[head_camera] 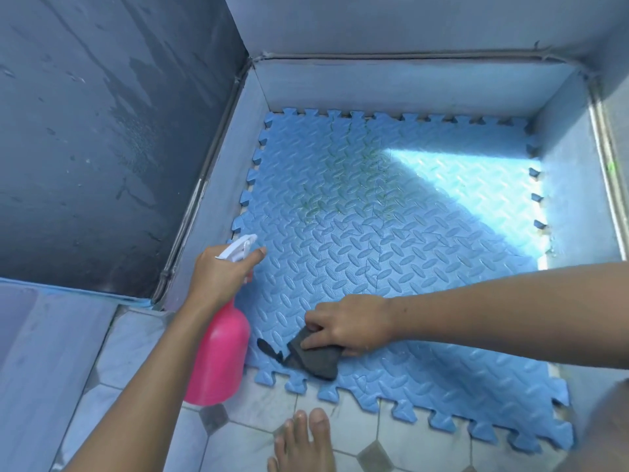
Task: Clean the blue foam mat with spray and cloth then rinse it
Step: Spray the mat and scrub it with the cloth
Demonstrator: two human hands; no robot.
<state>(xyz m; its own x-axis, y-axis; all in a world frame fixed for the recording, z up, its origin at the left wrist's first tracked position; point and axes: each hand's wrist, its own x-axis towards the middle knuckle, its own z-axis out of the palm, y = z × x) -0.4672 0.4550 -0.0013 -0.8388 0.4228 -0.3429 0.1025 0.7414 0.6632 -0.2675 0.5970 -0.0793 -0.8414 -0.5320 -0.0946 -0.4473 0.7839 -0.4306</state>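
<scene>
cloth (pixel 315 361) lies under right hand (pixel 347 327) fingers on mat (pixel 391 250).

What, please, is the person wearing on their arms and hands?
Nothing: the left hand and right hand are bare, with no gloves, rings or watch showing, and the left forearm and right forearm carry no sleeve.

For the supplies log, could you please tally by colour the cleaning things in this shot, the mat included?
Pink: 1, the spray bottle, held in the left hand.
Dark grey: 1, the cloth, under the right hand.
Blue: 1, the foam mat.
Total: 3.
</scene>
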